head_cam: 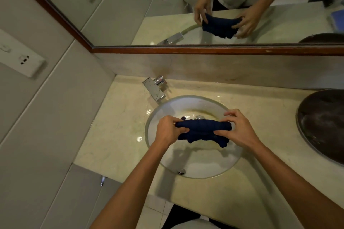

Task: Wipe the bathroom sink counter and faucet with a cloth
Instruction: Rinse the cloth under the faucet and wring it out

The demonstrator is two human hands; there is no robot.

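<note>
A person's left hand (168,130) and right hand (240,129) grip opposite ends of a bunched dark blue cloth (202,130), held above the white basin (193,165) set into a cream marble bench (115,130). The fingers (181,130) of each hand are curled round the fabric, which sags between them, clear of the basin's surface. The cloth hides most of the drain; only a glint of metal shows behind it. A chrome faucet (155,89) stands at the basin's far left rim, well apart from the hands. At the right edge, a dark round bowl (323,122) is cut off by the frame, its contents impossible to make out. The mirror (260,24) above repeats the hands and cloth, along with a pale shirt whose lettering is too blurred to read. A wall socket (24,60) sits on the tiles at left.
</note>
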